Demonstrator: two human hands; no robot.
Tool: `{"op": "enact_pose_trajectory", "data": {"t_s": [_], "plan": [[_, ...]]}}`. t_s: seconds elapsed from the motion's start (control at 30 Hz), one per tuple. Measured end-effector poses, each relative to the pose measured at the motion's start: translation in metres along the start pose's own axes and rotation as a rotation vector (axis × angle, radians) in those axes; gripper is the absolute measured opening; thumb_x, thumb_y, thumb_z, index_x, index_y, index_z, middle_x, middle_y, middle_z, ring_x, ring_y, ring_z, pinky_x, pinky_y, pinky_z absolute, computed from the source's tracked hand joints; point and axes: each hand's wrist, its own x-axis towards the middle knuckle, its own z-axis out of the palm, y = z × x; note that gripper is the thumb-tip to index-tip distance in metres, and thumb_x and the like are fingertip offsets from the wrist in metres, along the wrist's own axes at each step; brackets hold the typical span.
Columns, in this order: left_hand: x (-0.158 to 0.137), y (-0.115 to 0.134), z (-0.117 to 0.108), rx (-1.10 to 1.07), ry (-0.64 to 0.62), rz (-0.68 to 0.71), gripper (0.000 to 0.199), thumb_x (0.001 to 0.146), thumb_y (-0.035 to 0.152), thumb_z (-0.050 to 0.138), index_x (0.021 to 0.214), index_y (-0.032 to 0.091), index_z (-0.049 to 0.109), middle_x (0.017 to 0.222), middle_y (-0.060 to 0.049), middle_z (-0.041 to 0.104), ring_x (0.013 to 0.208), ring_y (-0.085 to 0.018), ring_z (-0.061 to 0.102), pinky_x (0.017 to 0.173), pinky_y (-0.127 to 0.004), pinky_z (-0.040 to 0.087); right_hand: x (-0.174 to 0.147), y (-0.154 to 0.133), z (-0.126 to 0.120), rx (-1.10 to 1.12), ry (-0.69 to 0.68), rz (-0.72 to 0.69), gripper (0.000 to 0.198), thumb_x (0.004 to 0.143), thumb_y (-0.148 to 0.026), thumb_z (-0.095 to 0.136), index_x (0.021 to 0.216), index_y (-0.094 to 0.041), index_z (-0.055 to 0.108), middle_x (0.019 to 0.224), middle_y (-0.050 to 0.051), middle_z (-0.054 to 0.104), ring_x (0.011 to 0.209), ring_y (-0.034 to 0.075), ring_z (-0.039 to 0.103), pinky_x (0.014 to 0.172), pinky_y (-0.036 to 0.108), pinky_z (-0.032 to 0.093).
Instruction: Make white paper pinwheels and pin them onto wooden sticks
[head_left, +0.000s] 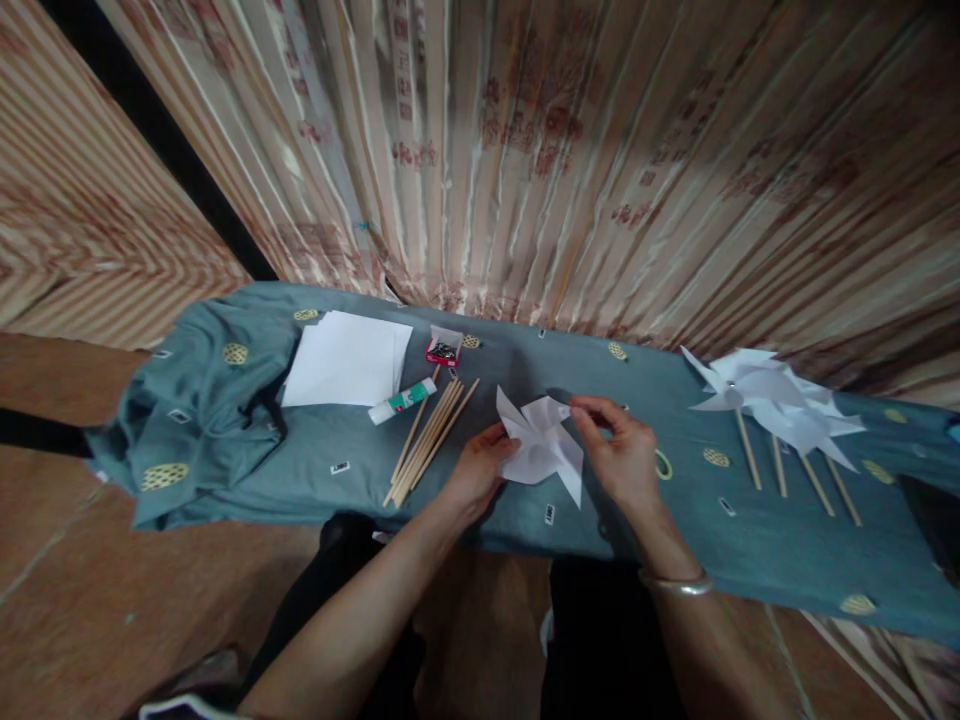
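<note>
A white paper pinwheel [538, 450] without a stick is held up between my two hands, over the cloth in front of me. My left hand [480, 468] pinches its left side, thumb on top and fingers beneath. With thumb and forefinger, my right hand [619, 450] pinches the tip of the upper right blade. Just left of my left hand lie several thin wooden sticks [431, 440] in a loose bundle. Beyond them are a glue stick [403, 400] with a green label and a small open red box [444, 346] of dark metal pins or tacks.
A stack of white paper [345, 360] lies at the left. Several pinwheels on sticks [787, 395] overlap at the right. A greenish ring [663, 464] is beside my right hand, and a dark object [930, 515] sits at the right edge. A curtain [525, 150] hangs behind the cloth-covered surface [337, 440].
</note>
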Motion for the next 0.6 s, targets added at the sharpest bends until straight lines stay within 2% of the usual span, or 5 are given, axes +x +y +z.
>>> {"op": "enact_pose_trajectory", "data": {"t_s": [0.13,0.27,0.33,0.47,0.6], "plan": [[0.002,-0.003,0.004,-0.037,-0.012,0.026,0.037,0.057,0.017,0.078,0.093,0.013,0.070,0.083,-0.006,0.074,0.067,-0.014,0.064,0.070,-0.026,0.046,0.031,-0.053,0.028,-0.051,-0.265,-0.288,0.019,0.090,-0.026,0.054,0.092,-0.020,0.072,0.091,0.004,0.076,0.081,0.018,0.069,0.078,0.029,0.051],[0.003,-0.008,0.005,-0.065,-0.028,0.043,0.037,0.057,0.017,0.076,0.093,0.013,0.069,0.085,-0.007,0.074,0.073,-0.018,0.066,0.076,-0.030,0.047,0.076,-0.098,0.077,-0.371,-0.532,-0.550,0.027,0.094,-0.016,0.045,0.102,-0.018,0.070,0.104,0.006,0.075,0.097,0.019,0.066,0.085,0.028,0.046],[0.003,-0.011,0.005,-0.060,-0.017,0.050,0.037,0.057,0.017,0.075,0.093,0.014,0.069,0.085,-0.006,0.073,0.076,-0.020,0.067,0.079,-0.032,0.047,0.095,-0.106,0.103,-0.639,-0.660,-0.669,0.029,0.094,-0.013,0.043,0.104,-0.016,0.070,0.105,0.010,0.074,0.100,0.022,0.064,0.086,0.031,0.045],[0.003,-0.015,0.003,-0.053,0.024,0.046,0.037,0.056,0.014,0.074,0.093,0.014,0.069,0.080,-0.005,0.072,0.076,-0.019,0.065,0.078,-0.031,0.046,0.116,-0.104,0.135,-0.741,-0.719,-0.723,0.026,0.088,-0.006,0.048,0.094,-0.010,0.073,0.097,0.017,0.074,0.100,0.026,0.065,0.085,0.033,0.045],[0.000,-0.015,0.002,-0.041,0.021,0.045,0.038,0.056,0.015,0.076,0.094,0.014,0.070,0.080,-0.006,0.072,0.082,-0.021,0.065,0.081,-0.031,0.045,0.123,-0.101,0.143,-0.799,-0.744,-0.759,0.026,0.087,-0.005,0.049,0.093,-0.008,0.075,0.099,0.020,0.075,0.100,0.028,0.066,0.087,0.035,0.044]]}}
